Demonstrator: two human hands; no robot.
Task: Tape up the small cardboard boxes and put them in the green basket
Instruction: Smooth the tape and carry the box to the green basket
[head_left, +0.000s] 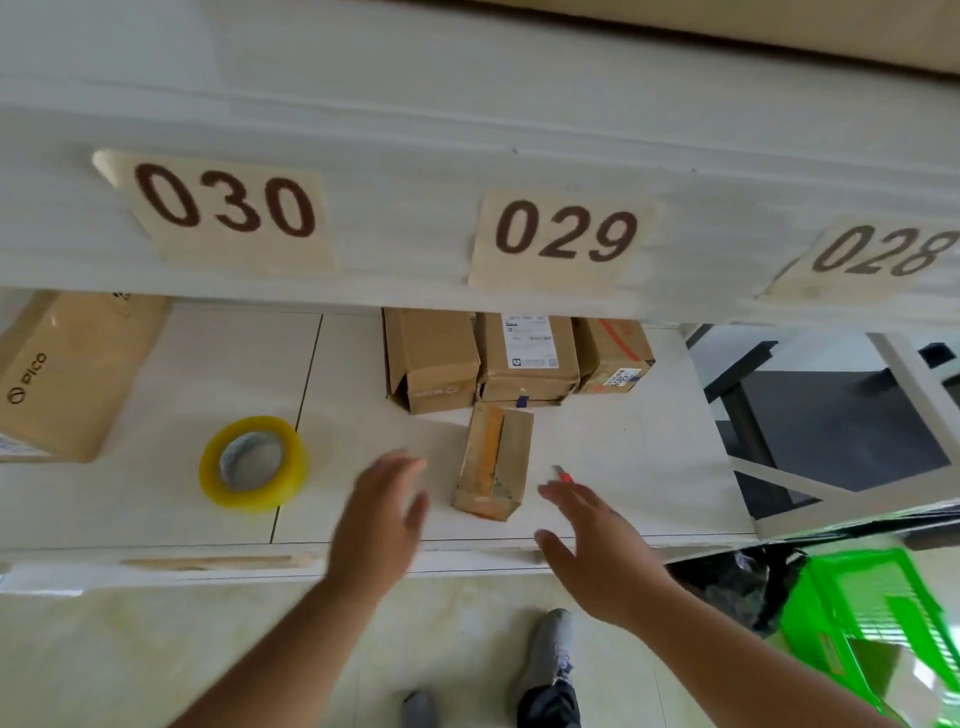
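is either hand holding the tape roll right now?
No, the tape roll lies alone on the shelf, with the left hand and right hand both open either side of the small box.

white numbered shelf (467, 130) above pale glossy tiled floor (208, 649).

Both bare forearms reach forward and up from the bottom edge. The left hand (382, 512) and right hand (589, 540) hover apart with fingers straight and loosely spread (palms turned inward), holding nothing.
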